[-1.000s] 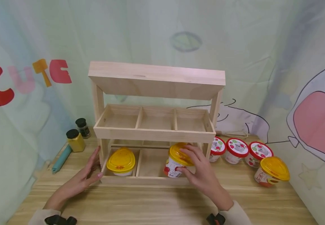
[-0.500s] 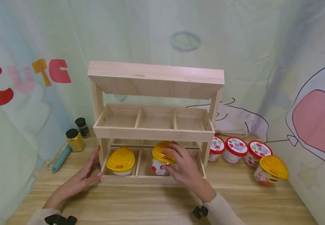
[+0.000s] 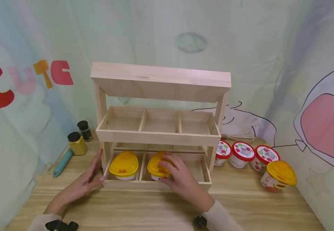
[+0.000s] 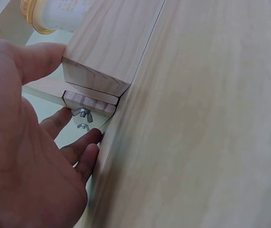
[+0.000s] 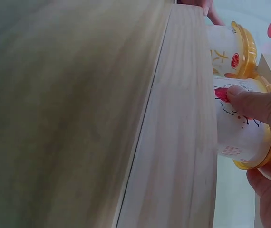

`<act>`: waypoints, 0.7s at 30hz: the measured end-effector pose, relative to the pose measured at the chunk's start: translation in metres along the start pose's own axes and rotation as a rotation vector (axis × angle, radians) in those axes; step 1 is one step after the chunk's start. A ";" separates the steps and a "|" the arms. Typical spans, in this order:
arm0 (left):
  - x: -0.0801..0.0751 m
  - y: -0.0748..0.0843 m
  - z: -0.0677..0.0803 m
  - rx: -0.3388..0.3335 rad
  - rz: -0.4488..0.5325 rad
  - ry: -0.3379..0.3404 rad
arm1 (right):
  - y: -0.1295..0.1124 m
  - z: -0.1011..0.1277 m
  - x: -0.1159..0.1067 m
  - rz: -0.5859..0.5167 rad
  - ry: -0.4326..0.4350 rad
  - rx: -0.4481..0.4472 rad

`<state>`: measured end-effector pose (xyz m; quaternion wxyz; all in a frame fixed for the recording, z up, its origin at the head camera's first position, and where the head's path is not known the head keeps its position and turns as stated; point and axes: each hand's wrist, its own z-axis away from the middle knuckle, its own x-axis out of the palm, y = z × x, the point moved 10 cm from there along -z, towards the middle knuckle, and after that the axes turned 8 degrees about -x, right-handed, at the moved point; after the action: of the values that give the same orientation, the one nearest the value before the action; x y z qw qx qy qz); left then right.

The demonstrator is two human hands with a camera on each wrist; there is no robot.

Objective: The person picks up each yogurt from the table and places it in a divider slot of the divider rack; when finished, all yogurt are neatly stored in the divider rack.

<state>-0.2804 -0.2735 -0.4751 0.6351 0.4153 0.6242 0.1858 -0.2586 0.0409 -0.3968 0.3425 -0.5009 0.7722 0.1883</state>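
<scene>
A pale wooden two-tier rack (image 3: 161,137) stands in the middle of the table. My right hand (image 3: 181,179) grips a white lidded cup (image 5: 242,121) in the middle compartment of the lower tray, thumb on its printed side and fingers by its yellow lid (image 3: 157,163). A second yellow-lidded cup (image 3: 124,165) sits in the left compartment. My left hand (image 3: 78,187) rests at the rack's left side, fingers extended. In the left wrist view its thumb touches the tray's corner (image 4: 95,71), and its fingertips lie near metal wing nuts (image 4: 83,114).
Right of the rack stand red-lidded tubs (image 3: 243,154) and another yellow-lidded cup (image 3: 279,175), with a whisk (image 3: 242,138) behind. At left are a yellow jar (image 3: 78,145), a dark-capped spice jar (image 3: 85,131) and a teal roll (image 3: 63,162). The rack's upper tray (image 3: 158,138) overhangs the lower one.
My right hand has carried the cup leftward from the right compartment and lowered it into the middle one beside the first cup. The left hand has stayed in place.
</scene>
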 end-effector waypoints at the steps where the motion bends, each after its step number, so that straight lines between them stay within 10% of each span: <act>1: 0.000 0.000 0.000 -0.004 -0.001 0.000 | 0.000 0.001 0.000 -0.005 -0.002 0.005; 21: 0.003 -0.003 -0.002 -0.020 -0.007 -0.015 | 0.010 0.029 -0.047 0.039 0.021 0.090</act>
<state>-0.2824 -0.2723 -0.4793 0.6447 0.4081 0.6188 0.1869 -0.2451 0.0937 -0.3832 0.3528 -0.4717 0.7932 0.1545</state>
